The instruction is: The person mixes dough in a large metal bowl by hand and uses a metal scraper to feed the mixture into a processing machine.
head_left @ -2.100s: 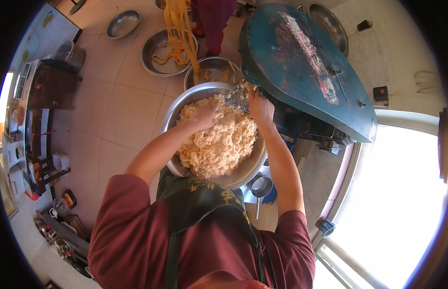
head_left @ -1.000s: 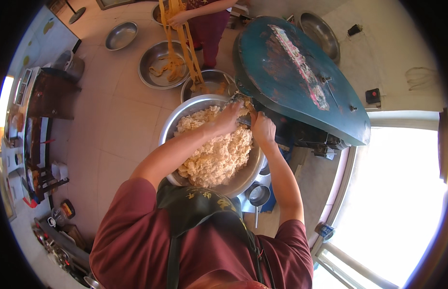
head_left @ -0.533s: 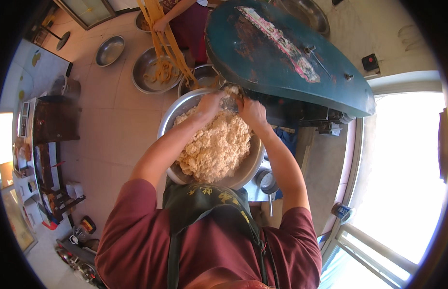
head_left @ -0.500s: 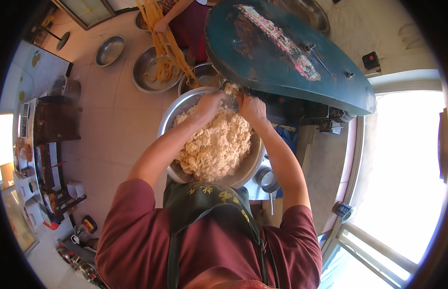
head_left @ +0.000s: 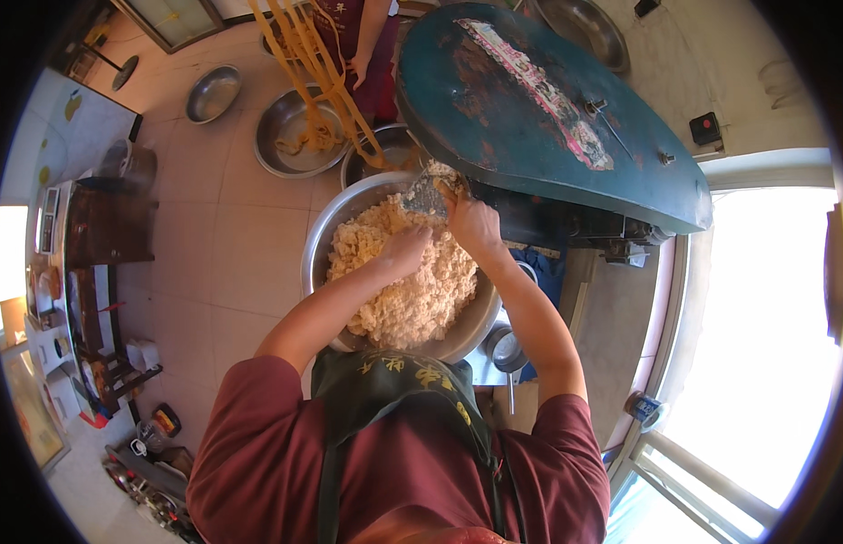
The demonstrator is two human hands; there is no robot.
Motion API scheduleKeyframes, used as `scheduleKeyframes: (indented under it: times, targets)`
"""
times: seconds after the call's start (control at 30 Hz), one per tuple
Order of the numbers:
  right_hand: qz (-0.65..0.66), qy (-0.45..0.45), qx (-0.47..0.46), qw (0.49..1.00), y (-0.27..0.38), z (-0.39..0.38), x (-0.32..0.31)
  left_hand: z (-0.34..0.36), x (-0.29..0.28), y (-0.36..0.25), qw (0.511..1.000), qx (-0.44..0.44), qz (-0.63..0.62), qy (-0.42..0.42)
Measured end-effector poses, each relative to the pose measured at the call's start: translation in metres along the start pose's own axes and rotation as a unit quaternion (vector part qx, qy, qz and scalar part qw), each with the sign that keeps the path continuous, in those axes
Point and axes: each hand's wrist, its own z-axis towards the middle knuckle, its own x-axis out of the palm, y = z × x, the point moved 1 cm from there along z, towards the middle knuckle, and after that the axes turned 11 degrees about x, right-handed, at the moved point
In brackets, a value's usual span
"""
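Observation:
A large steel bowl (head_left: 316, 263) holds a pale, crumbly mass of dough (head_left: 408, 304) in front of my body. My left hand (head_left: 405, 249) is down in the dough, its fingers curled and partly hidden. My right hand (head_left: 472, 222) is higher, by the bowl's back right, closed on something I cannot make out beside a dough-crusted grey metal piece (head_left: 426, 198). Just above it is the lower edge of a large worn teal machine cover (head_left: 548, 127).
Steel basins (head_left: 268, 131) stand behind the bowl under hanging orange strips (head_left: 313, 72); a co-worker (head_left: 356, 63) stands beside them. A small basin (head_left: 213, 94) lies back left, a dark cabinet (head_left: 109, 222) stands left, a long-handled pan (head_left: 505, 349) lies below right, and a bright opening (head_left: 748, 344) is at right.
My left hand has pulled back from the grey metal piece down into the dough. My right hand stays near that piece. The co-worker's hand has moved off the orange strips.

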Motion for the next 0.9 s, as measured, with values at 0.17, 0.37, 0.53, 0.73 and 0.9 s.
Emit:
scheduleKeyframes:
  times: [0.17, 0.37, 0.53, 0.73, 0.9]
  targets:
    - [-0.015, -0.004, 0.062, 0.998, -0.019, 0.032, 0.035, 0.019, -0.017, -0.005, 0.997, -0.053, -0.047, 0.03]
    - [0.001, -0.042, 0.03, 0.999, -0.016, 0.009, 0.025, 0.0, 0.011, 0.001, 0.997, -0.002, -0.044, -0.07]
    - [0.001, 0.015, 0.056, 0.998, -0.017, 0.017, 0.012, -0.003, 0.007, 0.006, 0.99, 0.019, -0.104, -0.088]
    - [-0.009, 0.041, 0.064, 0.997, -0.038, 0.013, 0.017, -0.015, 0.0, 0.008, 0.981, 0.011, -0.152, -0.117]
    - [0.007, 0.061, 0.076, 0.995, -0.021, 0.009, 0.006, -0.009, 0.011, 0.027, 0.975, 0.043, -0.149, -0.16]
